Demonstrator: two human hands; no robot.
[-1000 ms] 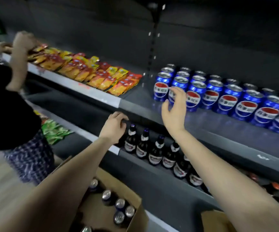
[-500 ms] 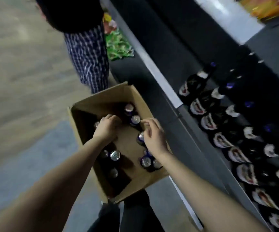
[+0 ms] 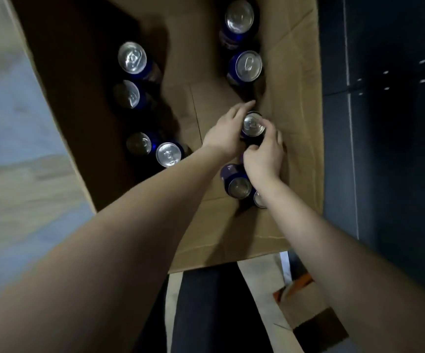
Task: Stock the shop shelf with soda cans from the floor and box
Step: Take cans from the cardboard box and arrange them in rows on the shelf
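Nine cans (upright) in box (image 3: 295, 103), both hands gripping one can (image 3: 253, 123)

A pale wood-look floor (image 3: 15, 189) lies left, with a bluish patch (image 3: 5, 103) on it, while a small cardboard piece (image 3: 305, 314) (orange-edged) lies at lower right.

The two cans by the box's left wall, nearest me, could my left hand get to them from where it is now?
Probably yes. The left hand is busy cupping a can with the right hand, but bare cardboard box floor lies between it and those two cans, both upright with tops exposed.
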